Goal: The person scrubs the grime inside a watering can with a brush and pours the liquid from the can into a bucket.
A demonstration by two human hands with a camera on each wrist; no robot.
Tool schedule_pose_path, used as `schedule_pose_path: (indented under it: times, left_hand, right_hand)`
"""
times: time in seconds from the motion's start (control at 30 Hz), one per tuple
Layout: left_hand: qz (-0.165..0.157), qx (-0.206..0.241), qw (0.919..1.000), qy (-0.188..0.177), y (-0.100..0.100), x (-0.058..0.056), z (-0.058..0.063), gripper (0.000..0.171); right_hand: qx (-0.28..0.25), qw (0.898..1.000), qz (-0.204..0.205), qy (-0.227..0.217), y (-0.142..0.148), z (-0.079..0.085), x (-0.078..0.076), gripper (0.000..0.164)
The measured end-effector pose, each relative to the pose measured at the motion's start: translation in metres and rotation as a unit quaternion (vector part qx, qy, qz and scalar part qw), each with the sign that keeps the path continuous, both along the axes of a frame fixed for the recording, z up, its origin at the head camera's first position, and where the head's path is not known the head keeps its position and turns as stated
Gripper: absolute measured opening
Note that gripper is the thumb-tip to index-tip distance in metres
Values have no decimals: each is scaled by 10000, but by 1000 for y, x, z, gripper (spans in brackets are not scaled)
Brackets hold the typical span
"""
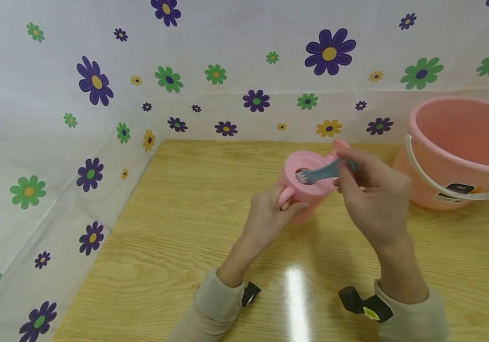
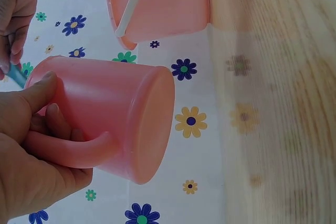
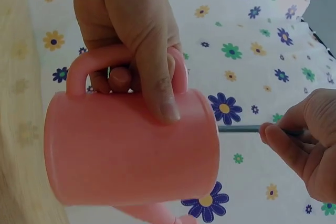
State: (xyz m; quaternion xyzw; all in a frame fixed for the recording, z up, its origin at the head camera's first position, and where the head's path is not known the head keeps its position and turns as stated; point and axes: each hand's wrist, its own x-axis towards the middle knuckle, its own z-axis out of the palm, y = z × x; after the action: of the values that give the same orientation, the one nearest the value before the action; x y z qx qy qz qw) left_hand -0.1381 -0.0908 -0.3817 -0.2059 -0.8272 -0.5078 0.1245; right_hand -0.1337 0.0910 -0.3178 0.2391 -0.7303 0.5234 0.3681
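My left hand [image 1: 265,216] grips the handle of a pink watering can [image 1: 305,192], its thumb laid along the can's wall. The can is held tilted over the table, and its round top opening faces up toward me. A flared spout [image 1: 340,146] shows on the can's far side. In my right hand [image 1: 374,194], thumb and fingers pinch the handle of a small blue brush [image 1: 323,172]. Its pale bristled head lies right at the top opening. From the right wrist view, the blue handle [image 3: 239,128] runs straight to the can's rim, with the head hidden.
A large pink bucket [image 1: 402,175] with a white carrying handle [image 1: 424,173] stands on the right of the wood-grain table [image 1: 163,228]. White cloth [image 1: 235,42] printed with flowers hangs behind and along the left side.
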Motion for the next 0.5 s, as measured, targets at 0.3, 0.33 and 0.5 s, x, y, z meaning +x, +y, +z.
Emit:
schedule_pose_path:
  times: [0.3, 0.33, 0.5]
  left_hand:
    - [80, 110, 9999, 6, -1, 1, 1, 24]
    - [84, 99, 9999, 12, -1, 1, 1, 24]
    - [121, 97, 9999, -5, -3, 0, 2, 23]
  right_hand:
    - [368, 9971, -265, 618, -7, 0, 1, 23]
    - [382, 9971, -228, 620, -7, 0, 1, 21]
    - [340, 9971, -344, 591, -8, 1, 3, 16]
